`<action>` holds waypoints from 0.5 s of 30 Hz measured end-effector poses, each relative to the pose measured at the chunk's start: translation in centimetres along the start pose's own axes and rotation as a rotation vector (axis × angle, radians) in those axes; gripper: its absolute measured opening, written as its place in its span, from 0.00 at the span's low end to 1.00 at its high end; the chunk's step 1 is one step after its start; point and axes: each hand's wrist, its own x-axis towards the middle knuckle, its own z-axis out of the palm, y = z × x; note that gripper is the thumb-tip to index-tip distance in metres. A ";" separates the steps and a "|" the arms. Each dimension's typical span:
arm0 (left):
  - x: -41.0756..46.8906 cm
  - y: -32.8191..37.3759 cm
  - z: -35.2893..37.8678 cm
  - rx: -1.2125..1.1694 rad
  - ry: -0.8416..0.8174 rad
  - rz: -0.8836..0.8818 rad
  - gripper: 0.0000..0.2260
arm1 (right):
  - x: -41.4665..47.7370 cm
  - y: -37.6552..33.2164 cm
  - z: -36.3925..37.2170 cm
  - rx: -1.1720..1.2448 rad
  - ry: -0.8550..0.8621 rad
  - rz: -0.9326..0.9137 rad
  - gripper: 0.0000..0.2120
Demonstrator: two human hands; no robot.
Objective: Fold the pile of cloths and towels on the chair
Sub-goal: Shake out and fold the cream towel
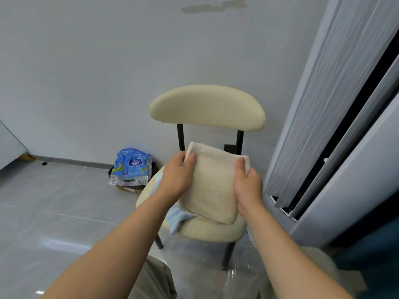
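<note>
A cream towel [212, 186], folded into a thick rectangle, hangs in the air above the seat of a cream chair [207, 230]. My left hand [178, 175] grips its upper left corner with the thumb on the front. My right hand [248, 186] grips its right edge near the top. A light blue cloth [178, 217] lies crumpled on the left part of the seat, partly hidden behind the towel and my left arm.
The chair stands against a white wall on black legs. A blue plastic package [130, 166] rests on a small bin on the floor to its left. Grey curtains [336, 104] and a dark window frame rise on the right. Glossy grey floor tiles stretch to the left.
</note>
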 end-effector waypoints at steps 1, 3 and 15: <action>-0.1 -0.4 0.3 -0.089 -0.004 -0.061 0.13 | 0.0 -0.4 -0.2 -0.073 0.011 -0.080 0.26; -0.3 -1.1 1.0 -0.196 0.009 -0.147 0.13 | -0.1 -1.0 -0.6 -0.181 -0.013 -0.160 0.24; 0.8 -3.1 5.4 -0.012 0.201 -0.071 0.16 | 2.5 0.5 0.0 -0.302 0.105 -0.232 0.23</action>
